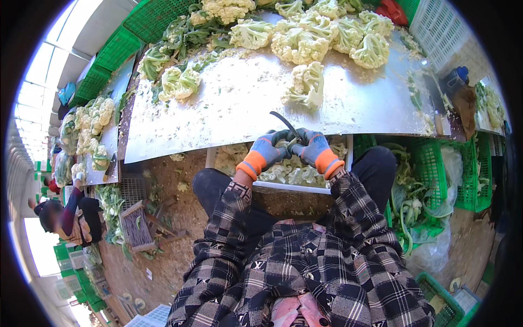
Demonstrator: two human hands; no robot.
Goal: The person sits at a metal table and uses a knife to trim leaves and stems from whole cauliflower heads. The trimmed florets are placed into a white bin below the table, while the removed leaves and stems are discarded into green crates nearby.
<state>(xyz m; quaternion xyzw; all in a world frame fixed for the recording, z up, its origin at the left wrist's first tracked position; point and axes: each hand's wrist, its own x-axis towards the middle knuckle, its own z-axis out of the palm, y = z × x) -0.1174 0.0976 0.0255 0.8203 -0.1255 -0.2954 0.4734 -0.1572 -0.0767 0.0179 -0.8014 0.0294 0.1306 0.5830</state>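
Observation:
My left hand point(262, 153), in a blue-grey glove with an orange cuff, grips a small pale cauliflower piece point(282, 144), mostly hidden by the fingers. My right hand point(314, 148), gloved alike, is closed around a knife with a narrow, curved dark blade point(283, 120); its handle is hidden. The blade points up and left over the table's near edge. Both hands meet above a white crate point(286, 188) holding cut cauliflower florets point(300, 175). Beyond the hands, a cut cauliflower chunk point(305, 86) lies on the metal-topped table point(229, 106).
More cauliflower point(302, 39) is piled at the table's far side, with leafy trimmings at left. A large knife point(435, 98) lies at the right end. Green crates point(427, 163) with leaves stand to my right. Another person point(69, 220) works at a table on the left.

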